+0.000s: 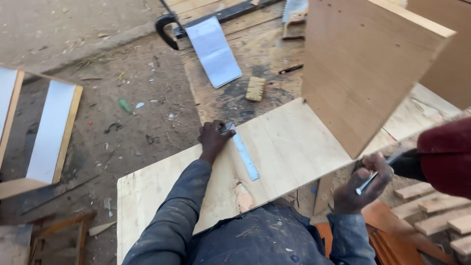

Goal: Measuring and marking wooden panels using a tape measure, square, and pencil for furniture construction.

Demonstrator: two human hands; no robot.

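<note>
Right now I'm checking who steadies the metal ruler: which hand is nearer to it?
The left hand: it presses on the ruler at its far end. The right hand is off past the plywood sheet's near edge, holding a pen-like tool.

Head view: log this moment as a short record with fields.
Left hand: pressing a metal ruler flat on the plywood sheet
Right hand: holding a pen, off the sheet's right edge
Upright panel: standing on the sheet's right part
Workbench: white booklet, brush, handsaw
</note>
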